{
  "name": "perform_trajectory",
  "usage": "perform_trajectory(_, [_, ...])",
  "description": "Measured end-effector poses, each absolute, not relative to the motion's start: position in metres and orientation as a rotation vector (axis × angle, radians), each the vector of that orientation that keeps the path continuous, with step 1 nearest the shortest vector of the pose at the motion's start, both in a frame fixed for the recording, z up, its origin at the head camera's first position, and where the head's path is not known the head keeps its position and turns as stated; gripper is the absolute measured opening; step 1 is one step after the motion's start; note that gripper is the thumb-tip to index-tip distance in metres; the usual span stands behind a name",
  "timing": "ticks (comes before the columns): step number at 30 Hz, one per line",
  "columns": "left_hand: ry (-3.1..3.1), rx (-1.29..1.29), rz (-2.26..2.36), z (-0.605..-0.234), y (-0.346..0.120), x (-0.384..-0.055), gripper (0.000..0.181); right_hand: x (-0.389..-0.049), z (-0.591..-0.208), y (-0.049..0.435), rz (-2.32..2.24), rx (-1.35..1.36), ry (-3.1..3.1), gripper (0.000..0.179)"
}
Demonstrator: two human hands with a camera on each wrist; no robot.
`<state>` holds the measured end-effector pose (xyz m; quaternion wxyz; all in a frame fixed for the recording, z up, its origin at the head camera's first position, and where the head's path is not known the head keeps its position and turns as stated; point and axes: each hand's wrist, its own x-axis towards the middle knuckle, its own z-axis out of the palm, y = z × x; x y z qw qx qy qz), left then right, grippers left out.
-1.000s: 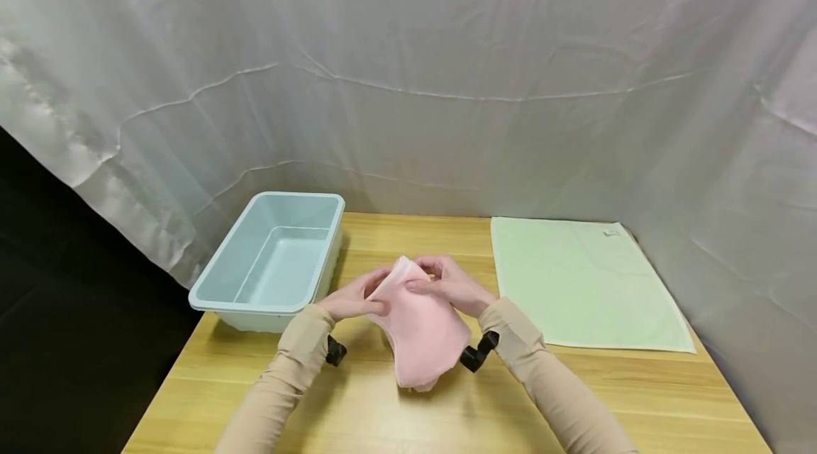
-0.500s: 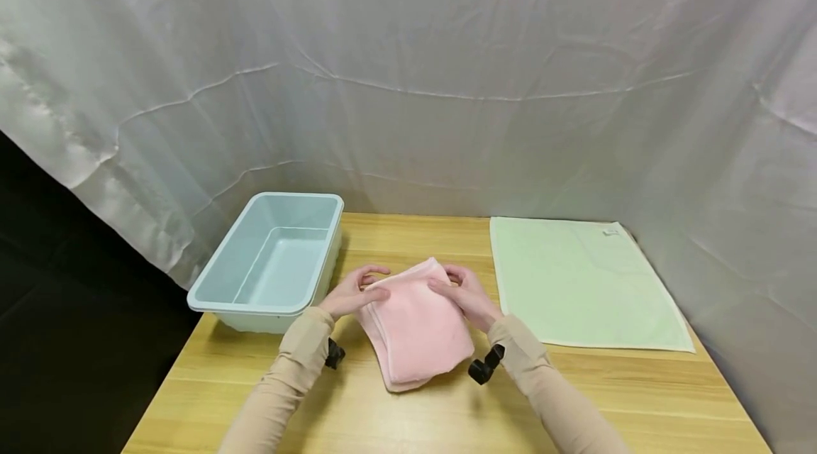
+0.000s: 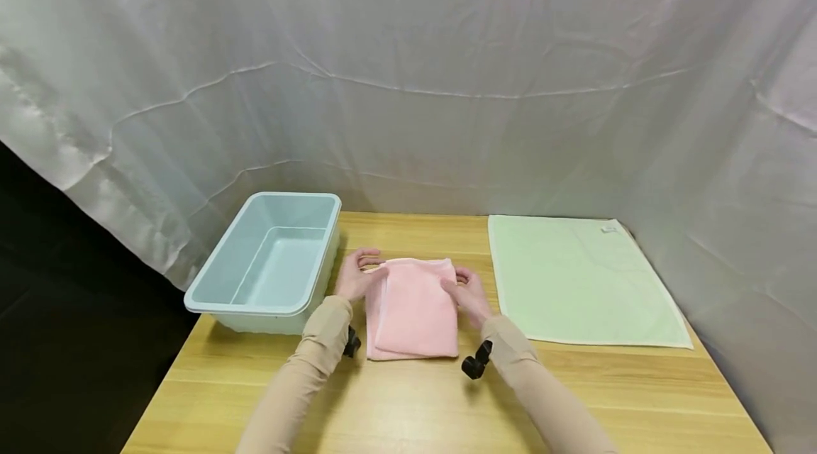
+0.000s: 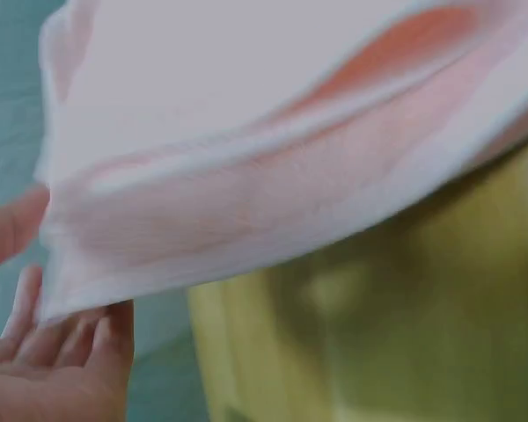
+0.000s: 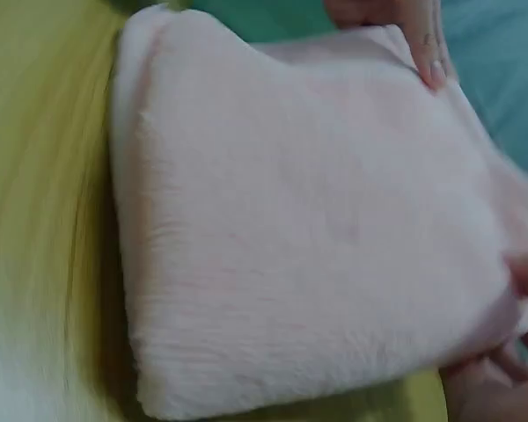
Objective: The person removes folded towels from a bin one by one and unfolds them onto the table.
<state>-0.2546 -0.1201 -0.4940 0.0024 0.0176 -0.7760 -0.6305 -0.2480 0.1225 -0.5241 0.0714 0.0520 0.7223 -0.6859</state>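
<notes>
A pink towel (image 3: 421,312), folded into layers, lies nearly square above the wooden table in front of me. My left hand (image 3: 357,278) pinches its far left corner; in the left wrist view the thumb lies over the cloth and the fingers (image 4: 75,338) sit under its edge. At the far right corner my right hand (image 3: 471,298) pinches the towel, thumb on top, fingers below, which the right wrist view shows at its lower right. The layers are slightly offset on the left side, and a gap opens between them in the left wrist view.
A light blue plastic bin (image 3: 315,277) stands to the left, its inside bare. A pale green towel (image 3: 587,284) is spread flat on the right. Behind the table (image 3: 408,411) hangs a grey curtain (image 3: 408,120).
The pink towel has gone from tilted and bunched to a flat, squared shape. My hands have moved apart to its two far corners, and its near edge has drawn away from me.
</notes>
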Motion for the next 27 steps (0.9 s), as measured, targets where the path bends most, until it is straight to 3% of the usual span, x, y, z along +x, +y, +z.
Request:
perform_trajectory(6, [-2.502, 0.022, -1.907, -0.511, -0.121, -0.242, 0.046, -0.239, -0.532, 0.122, -1.983, 0.104, 2.459, 0.048])
perform_trajectory(15, [-2.716, 0.036, -1.594, -0.522, -0.127, -0.225, 0.040, -0.221, -0.537, 0.111, -1.803, -0.189, 2.532, 0.033])
perform_trajectory(27, [-2.765, 0.151, -1.617, -0.530, -0.132, -0.219, 0.046, -0.214, -0.542, 0.107, -1.855, -0.192, 2.448, 0.041])
